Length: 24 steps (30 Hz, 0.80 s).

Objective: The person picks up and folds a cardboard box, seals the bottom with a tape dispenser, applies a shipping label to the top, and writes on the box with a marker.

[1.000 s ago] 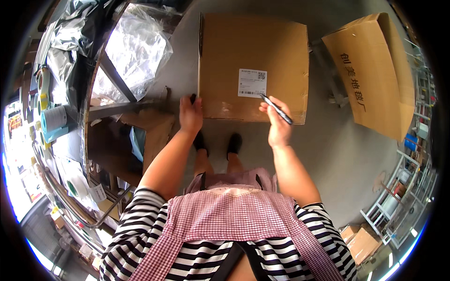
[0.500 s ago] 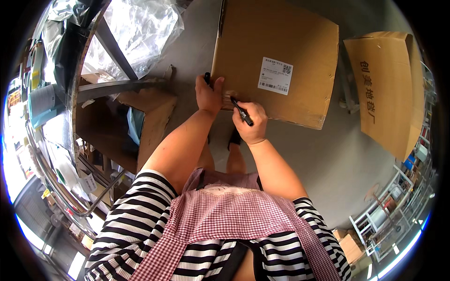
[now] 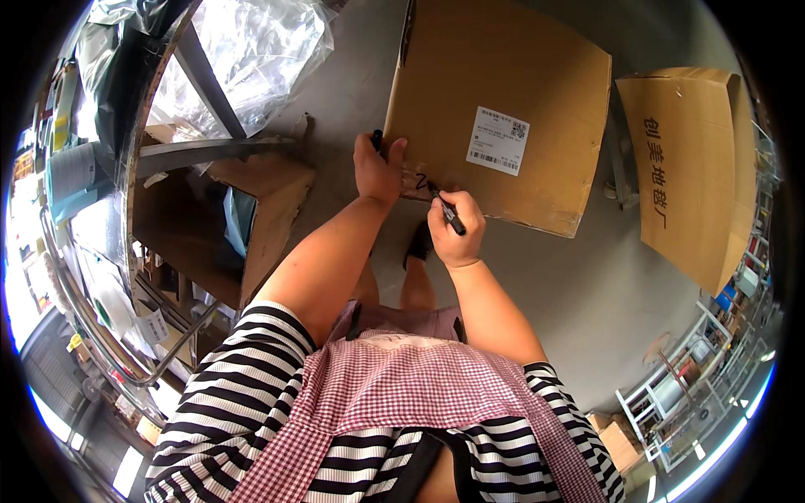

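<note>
A large brown cardboard box point(image 3: 528, 75) stands in front of me, with a white printed label point(image 3: 497, 141) on its facing panel. My right hand point(image 3: 459, 230) grips a black marker point(image 3: 453, 218), its tip at the panel's lower left corner. Just left of the tip is a fresh black pen mark point(image 3: 421, 180), beside a strip of clear tape. My left hand point(image 3: 379, 174) rests at the box's left edge, its fingers closed around a small black marker cap point(image 3: 376, 138) that sticks up past them.
Right of the box leans another, flatter carton point(image 3: 696, 168) with dark printing. On the left, an open carton point(image 3: 272, 210) with a blue sheet inside sits under a table with a metal leg point(image 3: 205, 84). Clear plastic film point(image 3: 268, 50) lies behind it. A white metal rack point(image 3: 679, 386) stands at lower right.
My right hand has moved slightly right and down with the marker, leaving a black stroke visible on the cardboard. My left hand stays at the box edge; the view has shifted a little.
</note>
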### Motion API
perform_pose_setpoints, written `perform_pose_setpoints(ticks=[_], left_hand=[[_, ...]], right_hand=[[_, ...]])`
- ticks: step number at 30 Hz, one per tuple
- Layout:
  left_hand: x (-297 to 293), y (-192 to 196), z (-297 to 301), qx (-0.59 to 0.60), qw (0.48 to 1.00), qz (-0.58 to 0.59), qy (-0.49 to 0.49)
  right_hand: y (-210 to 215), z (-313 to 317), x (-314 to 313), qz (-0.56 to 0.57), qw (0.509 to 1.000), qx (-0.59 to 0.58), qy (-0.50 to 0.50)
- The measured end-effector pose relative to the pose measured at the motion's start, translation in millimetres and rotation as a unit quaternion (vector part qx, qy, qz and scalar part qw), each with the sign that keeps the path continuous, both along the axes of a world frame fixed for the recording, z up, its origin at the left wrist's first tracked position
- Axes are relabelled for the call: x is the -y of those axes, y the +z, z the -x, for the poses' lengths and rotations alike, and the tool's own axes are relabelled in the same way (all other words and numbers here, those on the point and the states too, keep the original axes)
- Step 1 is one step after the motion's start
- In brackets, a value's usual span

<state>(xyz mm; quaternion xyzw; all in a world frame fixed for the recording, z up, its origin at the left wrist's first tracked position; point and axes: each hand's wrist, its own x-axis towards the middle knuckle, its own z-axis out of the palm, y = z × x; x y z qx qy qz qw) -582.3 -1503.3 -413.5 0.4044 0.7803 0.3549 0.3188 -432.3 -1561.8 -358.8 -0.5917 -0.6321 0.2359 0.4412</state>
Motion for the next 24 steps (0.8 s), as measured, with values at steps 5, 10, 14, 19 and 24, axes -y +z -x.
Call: perform_pose_setpoints(ticks=[5, 10, 14, 19, 24], left_hand=[[-1.9, 13.2, -7.3, -0.002, 1.000, -0.002, 0.002], [-0.6, 12.3, -1.8, -0.015, 1.000, 0.005, -0.002], [0.0, 10.5, -3.6, 0.008, 1.000, 0.011, -0.001], [-0.9, 4.5, -2.8, -0.014, 1.000, -0.014, -0.006], [0.0, 4.9, -3.4, -0.021, 1.000, -0.007, -0.003]], right_hand=[[2.5, -12.3, -0.9, 0.038, 0.999, 0.019, -0.017], [4.5, -23.0, 2.9, 0.083, 0.993, -0.058, -0.062], [-1.9, -23.3, 0.8, 0.067, 0.995, -0.052, -0.051], [-3.9, -22.3, -2.6, 0.034, 0.999, -0.003, -0.031], [-5.9, -24.6, -2.0, 0.009, 1.000, 0.023, -0.014]])
